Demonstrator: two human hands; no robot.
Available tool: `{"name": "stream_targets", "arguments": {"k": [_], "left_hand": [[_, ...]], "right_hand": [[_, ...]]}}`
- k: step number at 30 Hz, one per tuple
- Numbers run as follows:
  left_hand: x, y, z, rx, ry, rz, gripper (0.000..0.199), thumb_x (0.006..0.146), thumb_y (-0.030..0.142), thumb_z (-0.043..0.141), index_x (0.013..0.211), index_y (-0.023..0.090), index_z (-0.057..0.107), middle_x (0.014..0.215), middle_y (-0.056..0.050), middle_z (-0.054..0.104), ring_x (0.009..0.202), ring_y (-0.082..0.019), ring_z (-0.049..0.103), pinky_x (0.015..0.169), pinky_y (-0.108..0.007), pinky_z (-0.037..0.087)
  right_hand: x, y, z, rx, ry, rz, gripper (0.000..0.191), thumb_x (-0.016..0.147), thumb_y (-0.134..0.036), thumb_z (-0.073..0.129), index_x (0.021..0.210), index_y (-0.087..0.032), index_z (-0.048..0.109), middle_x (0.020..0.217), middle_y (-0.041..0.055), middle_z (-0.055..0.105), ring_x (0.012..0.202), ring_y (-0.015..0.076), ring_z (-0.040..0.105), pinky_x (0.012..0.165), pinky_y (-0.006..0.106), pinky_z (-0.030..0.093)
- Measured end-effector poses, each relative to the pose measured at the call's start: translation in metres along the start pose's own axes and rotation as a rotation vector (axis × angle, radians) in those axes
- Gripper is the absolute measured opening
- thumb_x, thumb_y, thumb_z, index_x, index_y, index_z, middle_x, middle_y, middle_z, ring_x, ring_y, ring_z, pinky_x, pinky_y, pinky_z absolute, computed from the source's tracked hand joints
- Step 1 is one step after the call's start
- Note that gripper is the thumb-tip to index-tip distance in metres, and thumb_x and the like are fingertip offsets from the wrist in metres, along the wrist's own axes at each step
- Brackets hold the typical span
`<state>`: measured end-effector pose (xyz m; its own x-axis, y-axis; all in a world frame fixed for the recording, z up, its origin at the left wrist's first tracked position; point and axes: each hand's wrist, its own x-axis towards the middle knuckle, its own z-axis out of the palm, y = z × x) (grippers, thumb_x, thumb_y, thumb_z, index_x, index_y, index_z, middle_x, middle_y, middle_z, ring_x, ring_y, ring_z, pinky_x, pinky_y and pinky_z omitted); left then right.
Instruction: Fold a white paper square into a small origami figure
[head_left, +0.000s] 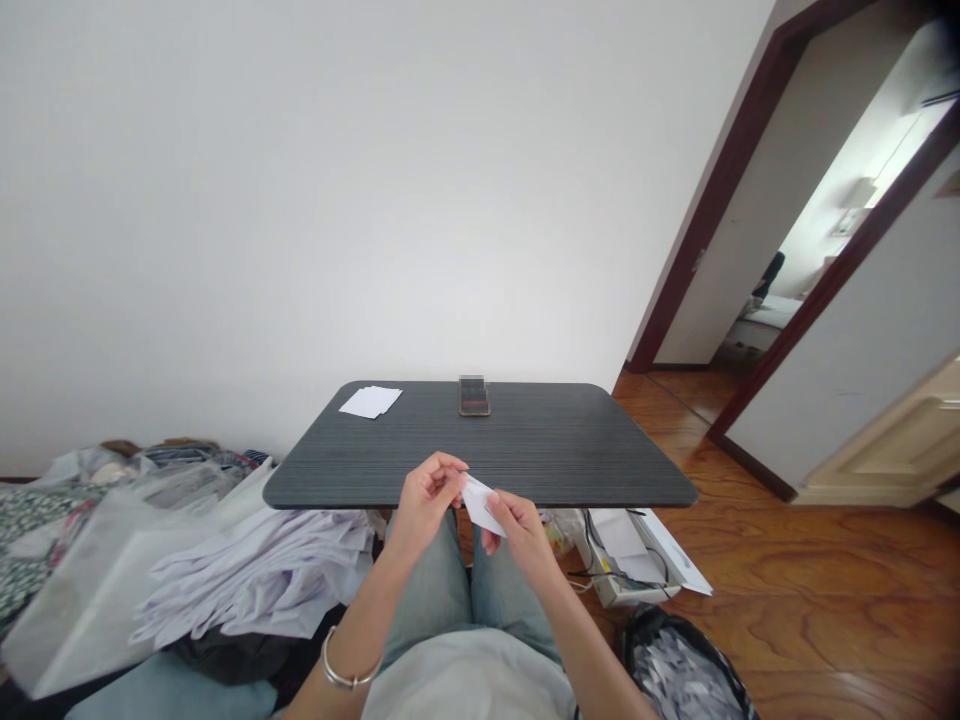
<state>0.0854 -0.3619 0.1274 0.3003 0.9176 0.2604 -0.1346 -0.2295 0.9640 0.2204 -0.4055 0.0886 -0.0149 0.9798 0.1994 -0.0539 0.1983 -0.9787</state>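
Note:
A small piece of white paper, which looks folded, is held between my two hands just in front of the table's near edge. My left hand pinches its upper left end between thumb and fingers. On the lower right side, my right hand grips the paper with the thumb on top. Beyond the hands is the dark table. A few white paper sheets lie overlapping at its far left corner, and a phone rests near the middle of the back edge.
Left of the table are heaped white cloths and plastic bags. Under the right side stands a white box with papers and cables. A black bag of scraps sits at lower right. The wall borders the table's back.

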Motion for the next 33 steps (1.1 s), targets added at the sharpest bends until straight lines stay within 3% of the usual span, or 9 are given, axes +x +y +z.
{"name": "stream_targets", "arguments": {"k": [8, 16, 22, 33], "left_hand": [[0.001, -0.002, 0.0, 0.076, -0.012, 0.064, 0.017, 0.078, 0.03, 0.055, 0.085, 0.015, 0.061, 0.06, 0.002, 0.052, 0.053, -0.009, 0.047, 0.052, -0.021, 0.04], [0.0, -0.004, -0.003, 0.017, -0.032, 0.045, 0.025, 0.082, 0.035, 0.049, 0.091, 0.014, 0.06, 0.063, 0.0, 0.055, 0.055, -0.011, 0.051, 0.055, -0.023, 0.042], [0.001, -0.003, -0.009, 0.027, -0.106, -0.046, 0.021, 0.071, 0.028, 0.064, 0.085, 0.013, 0.058, 0.069, -0.002, 0.061, 0.06, -0.011, 0.054, 0.06, -0.024, 0.045], [0.004, 0.004, -0.021, 0.058, -0.295, -0.035, 0.014, 0.077, 0.028, 0.057, 0.075, 0.014, 0.053, 0.068, 0.0, 0.057, 0.063, -0.011, 0.055, 0.062, -0.024, 0.045]], "right_hand": [[0.004, 0.0, 0.0, -0.025, -0.026, 0.02, 0.04, 0.077, -0.055, 0.05, 0.066, -0.017, 0.052, 0.048, -0.0023, 0.055, 0.038, 0.0089, 0.048, 0.04, 0.019, 0.04], [0.005, 0.003, -0.001, -0.049, 0.034, 0.009, 0.04, 0.077, -0.054, 0.051, 0.062, -0.017, 0.05, 0.044, -0.0025, 0.054, 0.035, 0.0089, 0.047, 0.038, 0.019, 0.037], [0.002, 0.001, -0.004, -0.056, 0.047, -0.005, 0.039, 0.078, -0.053, 0.051, 0.061, -0.018, 0.049, 0.045, -0.0024, 0.054, 0.036, 0.0091, 0.048, 0.038, 0.019, 0.038], [0.001, 0.0, -0.007, -0.061, -0.015, 0.011, 0.04, 0.077, -0.054, 0.05, 0.063, -0.017, 0.05, 0.045, -0.0025, 0.055, 0.036, 0.0088, 0.047, 0.038, 0.019, 0.036]]}}
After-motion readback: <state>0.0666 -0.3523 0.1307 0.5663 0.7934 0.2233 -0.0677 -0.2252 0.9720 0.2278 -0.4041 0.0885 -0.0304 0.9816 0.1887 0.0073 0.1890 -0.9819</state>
